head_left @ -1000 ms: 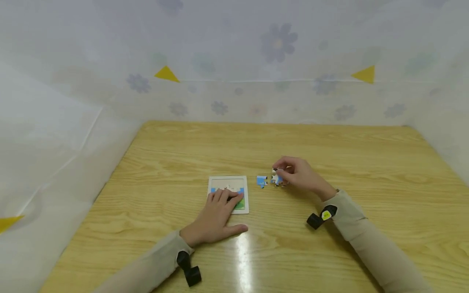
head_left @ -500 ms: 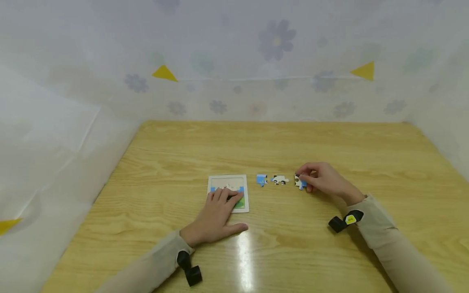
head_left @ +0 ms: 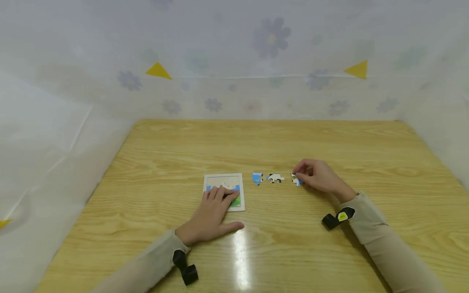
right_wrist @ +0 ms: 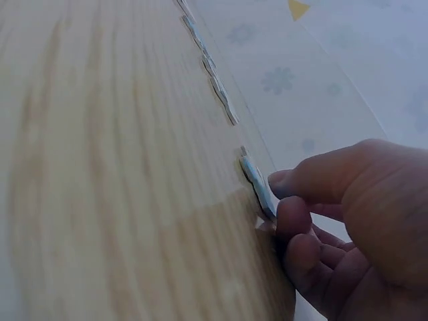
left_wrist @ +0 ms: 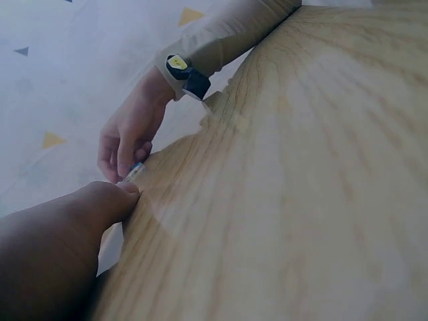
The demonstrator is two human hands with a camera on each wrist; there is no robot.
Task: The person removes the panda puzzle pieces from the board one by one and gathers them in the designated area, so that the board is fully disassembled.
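Right hand (head_left: 319, 177) has thumb and fingertips (right_wrist: 289, 200) curled in a pinch on a puzzle piece (head_left: 296, 180), which sits flat on the table (head_left: 329, 138) right at the fingertips, on their left side. Further left of the fingers, in one row: white piece (head_left: 275, 178), then blue piece (head_left: 257, 178), each apart from the next; puzzle tray (head_left: 223, 181) is beyond those. So the tray lies straight left of the pinching fingers along the row's axis, with two loose pieces between. Left hand (head_left: 212, 213) is much nearer the tray: fingers straight and together, lying flat on its lower part, thumb out on the table. Hidden: left palm covers most of the assembled area, so open slots can't be read. Pinched piece's outline is mostly behind the fingers; right wrist view shows it edge-on only.
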